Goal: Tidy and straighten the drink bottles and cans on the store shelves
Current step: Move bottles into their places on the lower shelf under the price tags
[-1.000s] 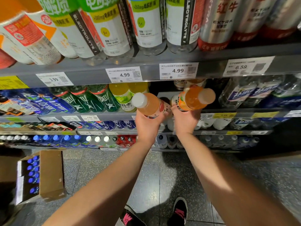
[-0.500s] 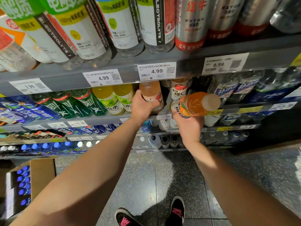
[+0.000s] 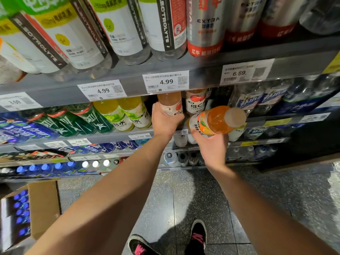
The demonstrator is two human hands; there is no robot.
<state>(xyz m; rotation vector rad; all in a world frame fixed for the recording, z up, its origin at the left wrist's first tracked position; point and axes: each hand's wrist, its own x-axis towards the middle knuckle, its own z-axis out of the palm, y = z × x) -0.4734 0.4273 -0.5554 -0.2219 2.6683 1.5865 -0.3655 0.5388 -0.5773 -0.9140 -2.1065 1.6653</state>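
**Shelf inspection: two bottles in hand at the second shelf**

Head view. The left hand has its grip curled round a peach-coloured bottle, which stands upright on the second shelf, just beside a white-labelled vitamin bottle to its right. The right hand grips an orange bottle by its base, fingers wrapped underneath; the bottle lies tilted, cap pointing toward the camera, in front of the shelf edge and clear of it. Yellow-green bottles stand left of the left hand. Price tags (4.99) line the upper shelf edge. A cardboard box of blue-capped bottles sits on the floor, lower left.
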